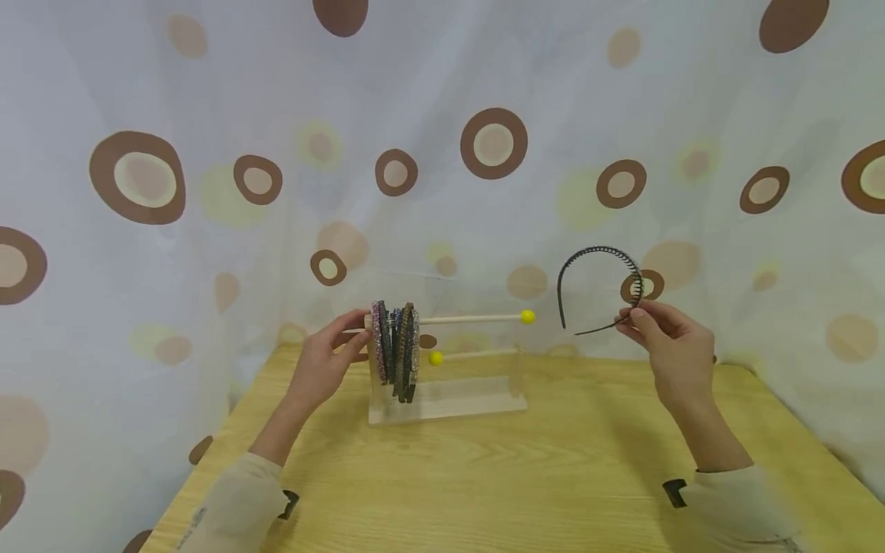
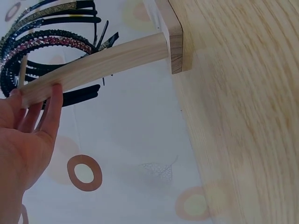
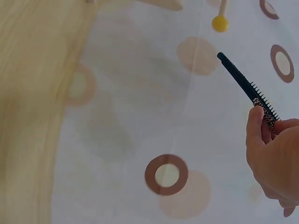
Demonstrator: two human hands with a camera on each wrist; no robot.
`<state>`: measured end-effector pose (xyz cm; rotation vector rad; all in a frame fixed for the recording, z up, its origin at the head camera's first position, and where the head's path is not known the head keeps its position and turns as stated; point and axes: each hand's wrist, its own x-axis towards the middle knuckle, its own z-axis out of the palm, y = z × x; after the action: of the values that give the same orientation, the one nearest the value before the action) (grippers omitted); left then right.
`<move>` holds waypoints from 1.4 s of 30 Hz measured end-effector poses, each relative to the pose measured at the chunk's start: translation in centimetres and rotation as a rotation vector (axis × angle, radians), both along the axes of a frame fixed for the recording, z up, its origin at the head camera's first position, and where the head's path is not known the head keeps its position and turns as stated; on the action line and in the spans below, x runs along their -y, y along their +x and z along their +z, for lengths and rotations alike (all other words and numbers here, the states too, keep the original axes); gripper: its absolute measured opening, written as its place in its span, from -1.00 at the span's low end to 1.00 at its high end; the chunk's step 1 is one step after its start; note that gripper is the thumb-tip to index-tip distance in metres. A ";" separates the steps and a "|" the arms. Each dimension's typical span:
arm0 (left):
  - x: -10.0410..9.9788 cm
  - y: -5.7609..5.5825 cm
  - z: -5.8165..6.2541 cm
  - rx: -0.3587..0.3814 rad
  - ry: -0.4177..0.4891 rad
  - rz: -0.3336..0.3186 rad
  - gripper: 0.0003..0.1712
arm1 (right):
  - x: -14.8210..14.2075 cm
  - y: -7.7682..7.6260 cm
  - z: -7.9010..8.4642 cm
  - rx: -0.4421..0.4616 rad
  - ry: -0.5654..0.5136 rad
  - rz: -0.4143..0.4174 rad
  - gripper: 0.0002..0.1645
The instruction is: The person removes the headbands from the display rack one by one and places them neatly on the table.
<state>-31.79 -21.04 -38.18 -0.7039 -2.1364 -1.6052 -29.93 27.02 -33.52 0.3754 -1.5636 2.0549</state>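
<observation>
My left hand (image 1: pixel 320 361) grips the top of a wooden stand's upright post (image 2: pixel 107 63), fingers on one side and thumb on the other. Several headbands (image 1: pixel 397 353), some glittery and some dark, hang bunched on the stand's upper rod (image 1: pixel 470 319), close to that post. Off to the right, my right hand (image 1: pixel 674 353) pinches a black toothed headband (image 1: pixel 598 250) by one side, held up in the air apart from the stand. In the right wrist view this headband (image 3: pixel 238 74) shows edge-on, with teeth and a speckled, glittery stretch near the fingertips.
A yellow ball (image 1: pixel 528 316) caps the upper rod's right end. A lower rod (image 1: pixel 480 354) with its own yellow ball (image 1: pixel 435 358) points left. The stand's flat base (image 1: pixel 470 399) rests on the wooden table (image 1: pixel 484 484), and a patterned curtain (image 1: pixel 442 92) hangs behind.
</observation>
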 end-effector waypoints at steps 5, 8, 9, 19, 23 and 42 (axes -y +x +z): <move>0.5 -0.1 -0.4 0.013 0.012 0.001 -0.56 | -4.6 -0.4 -2.1 0.055 -0.004 0.041 -0.76; 0.9 0.0 -0.3 0.010 0.022 -0.002 -0.56 | -7.2 -1.2 -3.5 0.080 -0.003 0.089 -0.81; 1.0 0.0 -0.3 0.008 0.023 -0.003 -0.56 | -8.0 -1.5 -4.0 0.094 -0.002 0.104 -0.81; 1.5 0.1 0.5 -0.019 0.011 -0.019 -0.56 | -15.6 -2.6 -6.0 0.354 -0.053 0.300 -0.72; 1.5 0.2 0.5 -0.018 0.014 -0.022 -0.55 | -18.1 -2.9 -6.2 0.404 -0.017 0.318 -0.67; 0.4 0.6 -1.2 -0.009 0.045 -0.013 -0.54 | -27.3 -4.7 -7.9 0.516 0.478 0.220 -0.72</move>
<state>-31.23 -21.40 -39.37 -0.7106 -2.0868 -1.6478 -34.64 54.37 -41.41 0.1951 -2.4355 2.0202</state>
